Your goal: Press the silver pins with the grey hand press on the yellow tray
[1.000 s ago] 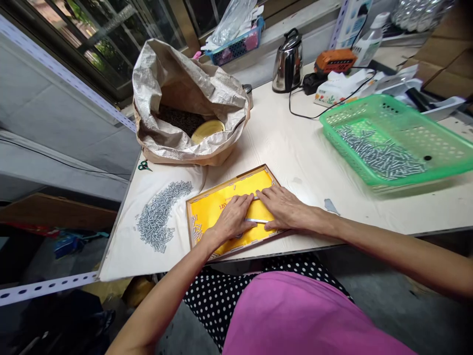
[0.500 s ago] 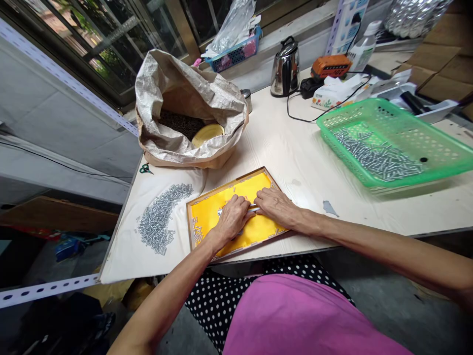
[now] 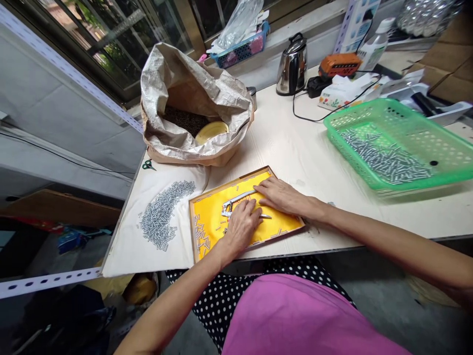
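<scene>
Spring-loaded pliers with silver handles lie spread in a shallow tray lined in yellow, their jaw end toward the left. My left hand is closed over the lower handle, whose end sticks out past the fingers. At the tip of the upper handle, my right hand has its fingers stretched out and its thumb apart. Small metal pins are gathered in the tray's left part, and a few lie elsewhere in it. Whatever sits in the jaws is too small to make out.
A curved heap of metal pins covers part of the white cloth at left. Behind stands an open sack holding dark pieces and a yellow lid. A green basket of pins, a kettle and small scissors are around.
The handles of the pliers, earlier pressed together between both hands, have spread apart. My right hand has moved up and right, away from my left; the view has shifted slightly.
</scene>
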Available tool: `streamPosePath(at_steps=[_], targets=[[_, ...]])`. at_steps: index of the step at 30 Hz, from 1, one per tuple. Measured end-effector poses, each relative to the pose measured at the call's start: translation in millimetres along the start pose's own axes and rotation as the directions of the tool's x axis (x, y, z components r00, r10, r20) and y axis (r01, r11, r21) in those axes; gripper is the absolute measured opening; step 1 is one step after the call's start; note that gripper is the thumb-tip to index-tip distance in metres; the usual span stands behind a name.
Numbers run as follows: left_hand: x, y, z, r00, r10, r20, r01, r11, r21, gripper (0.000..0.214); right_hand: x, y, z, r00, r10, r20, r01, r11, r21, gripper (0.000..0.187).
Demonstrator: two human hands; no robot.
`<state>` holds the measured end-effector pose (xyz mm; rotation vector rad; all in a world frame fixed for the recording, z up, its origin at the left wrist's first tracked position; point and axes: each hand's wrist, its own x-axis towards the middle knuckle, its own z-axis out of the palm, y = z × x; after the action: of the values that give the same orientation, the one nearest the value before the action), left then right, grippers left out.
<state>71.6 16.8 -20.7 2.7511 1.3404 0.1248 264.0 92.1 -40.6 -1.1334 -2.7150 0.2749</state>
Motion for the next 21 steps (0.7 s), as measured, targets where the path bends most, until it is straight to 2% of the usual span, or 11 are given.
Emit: streamPosePath(at_steps=[3,8,12,16,18,20,21], targets=[[-3,9,5.8,0.998,-0.021,0.063,0.024,0.998,-0.053,0.017,15,2,0,1.000,0.027,0.015,-0.026,0.996,-0.091,0.025],[-12,10,3.6,1.000,-0.016,-0.018,0.013,0.986,-0.165,0.025,29,9,1,0.998,0.024,-0.064,-0.029,0.996,-0.079,0.028],[-20,10,-3.3,0.998,0.034,-0.047,-0.041,0.988,-0.148,0.030,19,11,5,0.997,0.003,-0.077,-0.003,1.000,-0.006,0.030],[-22,18,-11.2,0.996,0.064,-0.066,-0.072,0.990,-0.121,0.032,5,14,8,0.997,-0.017,-0.075,0.025,0.995,0.097,0.030],[-21,19,-15.6,0.990,0.078,-0.114,-0.093,0.987,-0.128,0.031,2,18,9,0.996,-0.018,-0.091,0.030,0.991,0.127,0.032],[-22,9,-21.3,0.980,0.054,-0.191,-0.080,0.988,-0.131,0.030,1,23,12,0.994,-0.025,-0.110,0.042,0.988,0.150,0.033],[-25,-1,-25.1,0.973,0.003,-0.231,-0.032,0.992,-0.122,0.029,1,25,14,0.993,-0.030,-0.114,0.048,0.986,0.163,0.034]])
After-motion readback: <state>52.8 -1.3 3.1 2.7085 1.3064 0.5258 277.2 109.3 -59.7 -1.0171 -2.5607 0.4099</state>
